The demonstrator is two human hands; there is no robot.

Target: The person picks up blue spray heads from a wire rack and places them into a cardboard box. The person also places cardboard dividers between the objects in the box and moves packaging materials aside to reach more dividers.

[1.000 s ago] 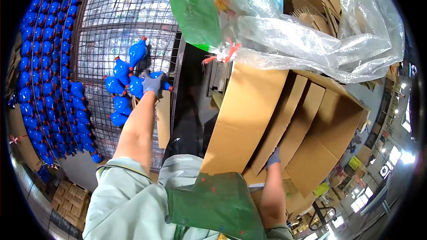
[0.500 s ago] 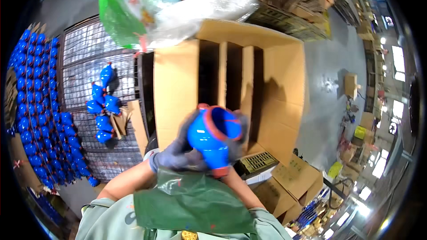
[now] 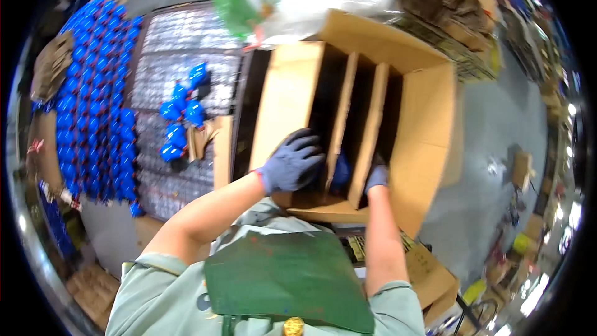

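The box (image 3: pixel 427 126) stands open before the body, its interior split by two upright dividers: a left divider (image 3: pixel 342 126) and a right divider (image 3: pixel 371 130). One blue piece (image 3: pixel 341 172) lies low in the middle slot, between the dividers and partly in shadow. The left hand (image 3: pixel 291 162), gloved, is at the box's left flap, back upward; its fingers are extended and slightly spread toward the left slot, with no object visible in them. The blue piece is to the right of these fingertips, apart from them, beyond the left divider. The right hand (image 3: pixel 377 178), gloved, reaches down beside the right divider; its fingertips are hidden, so opening and grip cannot be determined. The blue piece is left of it, across that divider.
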